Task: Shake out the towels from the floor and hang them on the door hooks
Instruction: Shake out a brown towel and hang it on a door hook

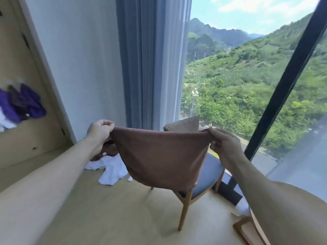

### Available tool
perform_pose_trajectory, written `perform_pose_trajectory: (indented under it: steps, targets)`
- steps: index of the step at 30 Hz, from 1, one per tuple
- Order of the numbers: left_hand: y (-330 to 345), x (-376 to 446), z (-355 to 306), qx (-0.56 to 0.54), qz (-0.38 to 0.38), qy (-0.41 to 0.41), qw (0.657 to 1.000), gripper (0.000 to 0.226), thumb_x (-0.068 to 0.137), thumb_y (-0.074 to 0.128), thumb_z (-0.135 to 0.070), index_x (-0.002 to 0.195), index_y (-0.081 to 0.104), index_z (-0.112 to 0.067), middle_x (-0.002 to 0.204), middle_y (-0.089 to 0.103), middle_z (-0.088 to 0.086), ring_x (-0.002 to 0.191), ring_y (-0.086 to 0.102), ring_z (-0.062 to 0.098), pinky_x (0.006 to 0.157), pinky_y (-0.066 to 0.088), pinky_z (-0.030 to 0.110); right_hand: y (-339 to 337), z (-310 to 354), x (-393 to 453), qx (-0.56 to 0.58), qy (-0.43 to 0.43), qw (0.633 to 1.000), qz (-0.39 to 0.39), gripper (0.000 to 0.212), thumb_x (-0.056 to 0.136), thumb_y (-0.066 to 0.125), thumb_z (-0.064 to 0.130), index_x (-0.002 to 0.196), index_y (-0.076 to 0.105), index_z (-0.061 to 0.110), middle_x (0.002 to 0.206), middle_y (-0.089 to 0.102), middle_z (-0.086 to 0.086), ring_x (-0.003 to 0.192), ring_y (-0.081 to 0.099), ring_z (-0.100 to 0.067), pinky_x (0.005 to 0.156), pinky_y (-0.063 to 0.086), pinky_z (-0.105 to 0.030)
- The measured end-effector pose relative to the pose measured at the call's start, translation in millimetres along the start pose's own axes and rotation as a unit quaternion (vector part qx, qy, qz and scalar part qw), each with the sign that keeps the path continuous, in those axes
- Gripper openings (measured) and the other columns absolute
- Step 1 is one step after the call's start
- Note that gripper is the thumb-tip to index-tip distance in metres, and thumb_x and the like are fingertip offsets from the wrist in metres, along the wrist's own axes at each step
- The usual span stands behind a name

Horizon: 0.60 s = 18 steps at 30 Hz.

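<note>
A brown towel [159, 156] is stretched between both hands in front of me, its top edge taut and its body sagging down. My left hand [100, 133] is shut on the towel's left corner. My right hand [223, 144] pinches the right corner. On the floor beyond my left hand lie white towels [111, 169] and a bit of brown cloth [106, 153]. On the pale wooden door [21, 138] at the left hang purple towels [30, 103] with a white one [5, 121] below; the hooks are hidden.
A wooden chair with a grey seat [207, 175] and a brown cushion [185, 124] stands right behind the towel. Grey curtains [152, 59] hang beside a large window [247, 76] with a black frame [283, 85]. Wooden furniture edge [247, 230] sits low at the right.
</note>
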State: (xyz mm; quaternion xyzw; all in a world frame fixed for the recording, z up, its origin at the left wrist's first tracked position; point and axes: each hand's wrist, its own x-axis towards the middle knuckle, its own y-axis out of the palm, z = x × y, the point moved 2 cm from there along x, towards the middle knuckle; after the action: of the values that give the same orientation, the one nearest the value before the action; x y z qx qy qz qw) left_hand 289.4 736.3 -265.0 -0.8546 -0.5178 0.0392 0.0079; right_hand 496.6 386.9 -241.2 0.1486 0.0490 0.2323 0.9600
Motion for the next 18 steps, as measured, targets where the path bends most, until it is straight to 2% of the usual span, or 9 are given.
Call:
perform_pose_trajectory:
  steps: [3, 4, 7, 9, 11, 12, 14, 16, 18]
  targets:
    - [-84, 12, 3, 0.000, -0.089, -0.005, 0.996, 0.019, 0.096, 0.060, -0.002, 0.083, 0.058, -0.015, 0.081, 0.055, 0.006, 0.070, 0.052, 0.017, 0.059, 0.045, 0.029, 82, -23, 15, 0.023, 0.045, 0.997, 0.062, 0.014, 0.085, 0.074, 0.014, 0.094, 0.066, 0.007, 0.075, 0.054, -0.008, 0.052, 0.045, -0.014, 0.048, 0.041, -0.022]
    - [-113, 14, 5, 0.003, -0.115, 0.000, 0.993, 0.017, 0.095, 0.063, -0.003, 0.083, 0.061, -0.014, 0.080, 0.057, 0.006, 0.070, 0.052, 0.018, 0.061, 0.044, 0.029, 108, -31, 19, 0.025, 0.060, 0.995, 0.079, 0.010, 0.086, 0.072, 0.012, 0.089, 0.063, 0.010, 0.070, 0.052, -0.006, 0.052, 0.047, -0.014, 0.050, 0.043, -0.023]
    - [-199, 25, 23, 0.006, -0.176, -0.012, 0.984, 0.015, 0.088, 0.070, -0.010, 0.075, 0.068, -0.017, 0.080, 0.064, 0.009, 0.080, 0.058, 0.026, 0.072, 0.046, 0.040, 183, -57, 32, 0.018, 0.096, 0.985, 0.141, 0.016, 0.087, 0.071, 0.008, 0.080, 0.058, 0.014, 0.063, 0.049, -0.002, 0.051, 0.050, -0.014, 0.054, 0.051, -0.022]
    - [-249, 32, 36, 0.002, -0.218, -0.026, 0.976, 0.016, 0.091, 0.068, -0.012, 0.076, 0.069, -0.020, 0.087, 0.066, 0.009, 0.085, 0.059, 0.026, 0.073, 0.047, 0.039, 231, -75, 39, 0.008, 0.103, 0.976, 0.191, 0.022, 0.088, 0.069, 0.006, 0.076, 0.054, 0.017, 0.061, 0.046, 0.000, 0.047, 0.046, -0.012, 0.054, 0.050, -0.022]
    - [-285, 27, 34, 0.006, -0.260, -0.031, 0.965, 0.018, 0.093, 0.065, -0.012, 0.079, 0.070, -0.021, 0.092, 0.067, 0.007, 0.088, 0.060, 0.025, 0.075, 0.049, 0.038, 278, -94, 46, -0.009, 0.112, 0.968, 0.226, 0.014, 0.088, 0.069, 0.003, 0.083, 0.061, 0.014, 0.062, 0.051, -0.001, 0.047, 0.049, -0.012, 0.053, 0.050, -0.023]
    - [-303, 27, 34, 0.010, -0.279, -0.034, 0.960, 0.019, 0.092, 0.064, -0.010, 0.080, 0.071, -0.022, 0.095, 0.068, 0.007, 0.092, 0.061, 0.024, 0.082, 0.052, 0.039, 301, -103, 49, -0.016, 0.117, 0.964, 0.239, 0.010, 0.087, 0.069, 0.001, 0.091, 0.067, 0.011, 0.065, 0.055, -0.002, 0.049, 0.052, -0.013, 0.054, 0.050, -0.023]
    - [-334, 27, 32, 0.018, -0.308, -0.036, 0.951, 0.021, 0.092, 0.063, -0.003, 0.085, 0.072, -0.021, 0.102, 0.070, 0.009, 0.098, 0.064, 0.024, 0.095, 0.051, 0.040, 343, -120, 59, -0.029, 0.122, 0.956, 0.265, 0.017, 0.085, 0.071, 0.001, 0.101, 0.073, 0.005, 0.067, 0.059, -0.006, 0.054, 0.054, -0.014, 0.054, 0.050, -0.021]
    - [-358, 28, 26, 0.038, -0.337, -0.038, 0.940, 0.027, 0.089, 0.063, 0.004, 0.088, 0.072, -0.021, 0.107, 0.071, 0.010, 0.106, 0.066, 0.026, 0.102, 0.050, 0.040, 382, -134, 72, -0.050, 0.119, 0.946, 0.296, 0.018, 0.085, 0.073, 0.004, 0.103, 0.075, 0.004, 0.066, 0.057, -0.007, 0.059, 0.055, -0.015, 0.056, 0.051, -0.020]
    - [-371, 31, 14, 0.067, -0.365, -0.036, 0.928, 0.031, 0.090, 0.061, 0.010, 0.095, 0.072, -0.018, 0.111, 0.068, 0.010, 0.108, 0.064, 0.025, 0.102, 0.050, 0.038, 418, -147, 87, -0.065, 0.114, 0.934, 0.331, 0.016, 0.085, 0.075, 0.006, 0.101, 0.077, 0.006, 0.068, 0.064, -0.007, 0.066, 0.062, -0.017, 0.067, 0.056, -0.021]
